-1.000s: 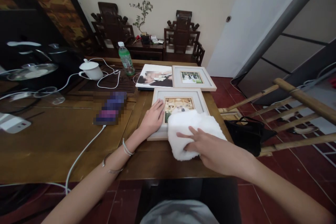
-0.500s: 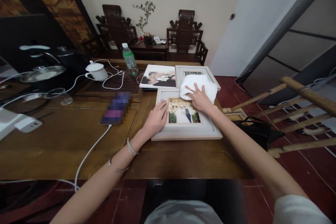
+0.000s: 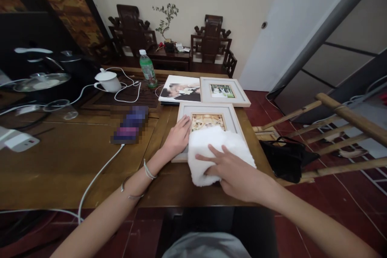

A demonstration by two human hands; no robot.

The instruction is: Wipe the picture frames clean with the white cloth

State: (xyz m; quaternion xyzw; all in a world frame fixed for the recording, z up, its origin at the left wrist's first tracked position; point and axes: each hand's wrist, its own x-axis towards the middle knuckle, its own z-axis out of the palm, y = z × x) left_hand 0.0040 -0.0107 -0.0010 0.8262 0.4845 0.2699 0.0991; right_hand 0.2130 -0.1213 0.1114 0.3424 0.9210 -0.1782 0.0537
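A light picture frame (image 3: pixel 205 108) with a photo of a couple lies flat on the wooden table. Fingers stretched, my left hand (image 3: pixel 177 139) rests flat on its left border. My right hand (image 3: pixel 231 169) grips a white cloth (image 3: pixel 201 153), with some fingers spread over it and others tucked into its folds. The cloth covers the frame's lower part and hangs past its near edge. Behind stands a second frame's flat border (image 3: pixel 242 94), touching a photo album (image 3: pixel 181 88) with a picture on its cover.
Left of the frame lies a phone (image 3: pixel 130 125) on a white charging cable (image 3: pixel 99 179). Farther back are a green bottle (image 3: pixel 148 68), a lidded white cup (image 3: pixel 108 80), a clear plastic cup (image 3: pixel 68 109) and a pot (image 3: pixel 42 88). A wooden chair (image 3: pixel 347 117) with a black bag (image 3: pixel 284 157) stands right.
My right hand has drawn the white cloth from the frame's far edge toward me, over its near edge. The second frame's photo is now uncovered. My left hand stays on the border.
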